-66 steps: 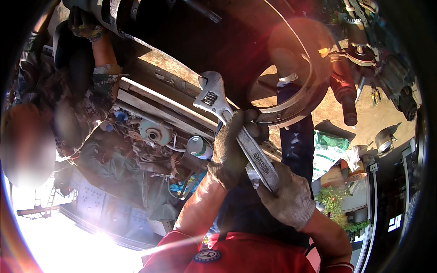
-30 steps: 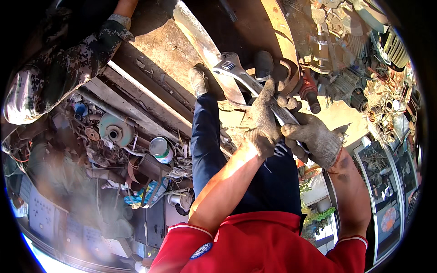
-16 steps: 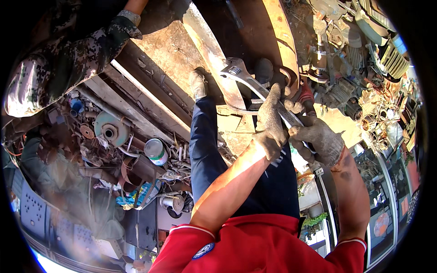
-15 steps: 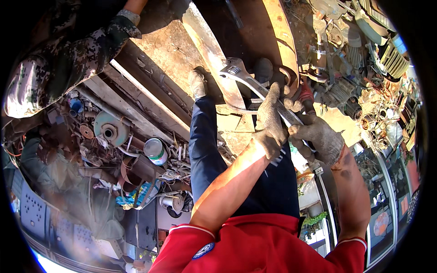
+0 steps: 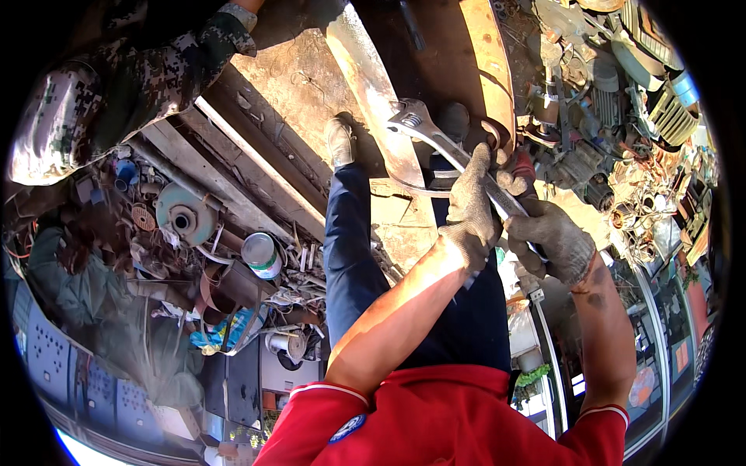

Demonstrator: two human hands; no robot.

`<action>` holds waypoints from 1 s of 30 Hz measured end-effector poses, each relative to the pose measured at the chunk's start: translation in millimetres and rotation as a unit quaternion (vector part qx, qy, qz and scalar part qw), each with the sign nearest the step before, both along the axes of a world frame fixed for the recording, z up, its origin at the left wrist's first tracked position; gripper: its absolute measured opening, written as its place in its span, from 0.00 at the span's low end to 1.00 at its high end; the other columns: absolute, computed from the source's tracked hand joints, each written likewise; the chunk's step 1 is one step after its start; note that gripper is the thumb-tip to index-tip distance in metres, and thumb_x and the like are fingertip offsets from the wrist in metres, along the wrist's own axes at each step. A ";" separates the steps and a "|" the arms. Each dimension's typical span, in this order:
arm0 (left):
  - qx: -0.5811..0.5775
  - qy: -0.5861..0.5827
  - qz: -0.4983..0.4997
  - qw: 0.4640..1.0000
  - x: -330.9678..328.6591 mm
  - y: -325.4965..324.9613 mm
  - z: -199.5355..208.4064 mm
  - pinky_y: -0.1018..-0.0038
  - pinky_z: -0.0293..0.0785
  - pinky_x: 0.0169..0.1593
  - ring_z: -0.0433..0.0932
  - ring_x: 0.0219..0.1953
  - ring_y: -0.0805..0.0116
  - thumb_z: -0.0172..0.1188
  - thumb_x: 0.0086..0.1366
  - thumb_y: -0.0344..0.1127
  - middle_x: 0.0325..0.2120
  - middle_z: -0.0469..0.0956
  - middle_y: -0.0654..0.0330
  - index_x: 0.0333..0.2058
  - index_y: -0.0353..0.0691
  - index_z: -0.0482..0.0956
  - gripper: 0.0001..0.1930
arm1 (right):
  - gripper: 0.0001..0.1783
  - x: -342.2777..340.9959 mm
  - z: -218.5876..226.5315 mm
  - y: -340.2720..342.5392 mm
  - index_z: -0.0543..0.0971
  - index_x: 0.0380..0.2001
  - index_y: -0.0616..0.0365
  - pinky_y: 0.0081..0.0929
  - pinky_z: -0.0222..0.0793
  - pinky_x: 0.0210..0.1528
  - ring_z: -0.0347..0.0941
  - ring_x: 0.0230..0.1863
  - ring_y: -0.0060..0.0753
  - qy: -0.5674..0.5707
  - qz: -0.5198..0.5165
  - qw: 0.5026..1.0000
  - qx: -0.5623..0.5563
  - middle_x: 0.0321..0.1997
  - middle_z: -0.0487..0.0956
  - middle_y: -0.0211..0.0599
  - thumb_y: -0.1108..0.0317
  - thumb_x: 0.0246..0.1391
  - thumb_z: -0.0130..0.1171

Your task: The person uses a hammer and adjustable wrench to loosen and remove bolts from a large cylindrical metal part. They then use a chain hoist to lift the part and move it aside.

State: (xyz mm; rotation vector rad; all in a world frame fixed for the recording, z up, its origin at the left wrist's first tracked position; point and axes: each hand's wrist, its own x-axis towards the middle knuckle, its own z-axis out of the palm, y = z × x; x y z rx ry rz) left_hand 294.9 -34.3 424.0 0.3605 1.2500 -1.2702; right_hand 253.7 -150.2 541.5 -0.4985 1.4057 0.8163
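A large steel adjustable wrench [image 5: 439, 140] slants across the space before me, its jaw end far and left, close above a long worn metal bar [image 5: 373, 85]. Both my hands wear grey-brown knit gloves. My left hand [image 5: 471, 203] is closed round the middle of the handle. Nearer the handle's end, my right hand [image 5: 550, 239] grips it with bent fingers. Whether the jaws touch the bar I cannot tell. Just beyond my hands a rusty curved hook-like piece [image 5: 505, 140] shows, with something red partly hidden beside it.
Another person's camouflage sleeve [image 5: 221, 35] reaches in at the far left. Long metal beams [image 5: 256, 155] lie left of my leg. Scrap parts, a round can [image 5: 261, 255] and a greenish disc-shaped housing [image 5: 185, 216] crowd the left. More scrap metal [image 5: 594, 101] is heaped at the right.
The wrench and both my hands sit slightly farther right in the picture, and the far surroundings have shifted right and down too. My grip on the wrench looks the same.
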 end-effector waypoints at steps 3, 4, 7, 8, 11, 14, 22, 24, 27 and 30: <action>0.005 -0.004 -0.023 1.000 0.1 1.6 -1.5 0.69 0.79 0.28 0.80 0.22 0.64 0.59 0.74 0.52 0.20 0.77 0.60 0.38 0.42 0.77 0.17 | 0.13 -1.9 -0.5 5.4 0.79 0.39 0.65 0.17 0.60 0.16 0.67 0.16 0.17 -0.027 0.006 0.999 -0.036 0.23 0.75 0.29 0.64 0.60 0.61; -0.001 0.002 -0.016 1.000 -0.8 2.7 -3.0 0.69 0.79 0.28 0.80 0.23 0.63 0.59 0.74 0.52 0.20 0.77 0.60 0.38 0.42 0.77 0.17 | 0.12 -4.0 -1.7 6.6 0.79 0.39 0.65 0.17 0.59 0.15 0.67 0.15 0.17 -0.047 0.011 0.998 -0.045 0.22 0.74 0.29 0.65 0.60 0.61; -0.011 0.009 -0.003 1.000 -1.0 8.8 -3.5 0.69 0.79 0.29 0.80 0.23 0.63 0.60 0.74 0.52 0.20 0.77 0.60 0.39 0.42 0.77 0.18 | 0.12 4.7 0.8 9.3 0.78 0.38 0.65 0.18 0.58 0.14 0.65 0.14 0.18 0.005 -0.027 0.999 -0.025 0.21 0.74 0.29 0.66 0.60 0.61; -0.013 0.003 0.002 1.000 1.4 7.8 -2.4 0.69 0.79 0.30 0.80 0.24 0.63 0.60 0.74 0.53 0.20 0.77 0.60 0.39 0.42 0.77 0.18 | 0.11 7.6 1.5 8.2 0.78 0.38 0.65 0.19 0.58 0.14 0.65 0.14 0.18 0.002 -0.027 0.999 -0.019 0.21 0.74 0.29 0.66 0.60 0.61; -0.003 -0.007 0.004 1.000 11.8 1.7 8.4 0.69 0.80 0.33 0.80 0.26 0.63 0.61 0.73 0.52 0.21 0.76 0.61 0.38 0.42 0.77 0.18 | 0.14 10.9 0.8 8.6 0.77 0.40 0.64 0.20 0.58 0.13 0.64 0.12 0.19 0.002 -0.021 1.000 -0.015 0.20 0.73 0.29 0.64 0.58 0.63; -0.031 0.063 -0.003 0.998 17.7 11.9 20.1 0.70 0.80 0.36 0.80 0.31 0.64 0.63 0.72 0.50 0.20 0.73 0.64 0.37 0.41 0.77 0.17 | 0.20 6.0 -3.6 19.7 0.76 0.41 0.63 0.19 0.58 0.12 0.64 0.11 0.20 0.024 -0.002 0.999 -0.042 0.19 0.73 0.29 0.59 0.54 0.68; 0.011 0.012 -0.078 0.997 35.0 32.3 25.6 0.71 0.74 0.31 0.71 0.21 0.69 0.59 0.73 0.47 0.15 0.67 0.67 0.32 0.43 0.76 0.15 | 0.11 44.2 10.9 55.0 0.79 0.31 0.56 0.16 0.56 0.18 0.66 0.18 0.15 0.037 0.025 0.996 -0.078 0.22 0.72 0.25 0.60 0.60 0.63; 0.023 0.052 -0.073 0.996 52.0 44.5 44.7 0.68 0.76 0.35 0.71 0.20 0.71 0.61 0.72 0.47 0.14 0.66 0.67 0.32 0.44 0.75 0.14 | 0.11 17.4 3.6 93.3 0.78 0.31 0.56 0.17 0.53 0.16 0.64 0.16 0.15 0.043 -0.044 0.991 -0.121 0.22 0.73 0.25 0.60 0.59 0.63; -0.020 0.040 -0.061 0.997 23.9 49.2 5.9 0.70 0.77 0.37 0.72 0.20 0.71 0.58 0.74 0.45 0.15 0.68 0.69 0.36 0.47 0.75 0.11 | 0.11 36.1 -3.5 76.0 0.78 0.33 0.58 0.18 0.54 0.16 0.64 0.16 0.16 0.080 0.018 0.993 -0.081 0.20 0.72 0.25 0.61 0.59 0.62; -0.020 0.034 -0.080 0.996 31.0 22.7 18.4 0.73 0.75 0.30 0.72 0.21 0.71 0.59 0.75 0.44 0.17 0.71 0.68 0.38 0.47 0.76 0.09 | 0.14 23.6 -6.2 48.5 0.75 0.33 0.60 0.20 0.55 0.13 0.63 0.13 0.16 0.059 0.020 0.993 -0.105 0.17 0.70 0.27 0.61 0.54 0.63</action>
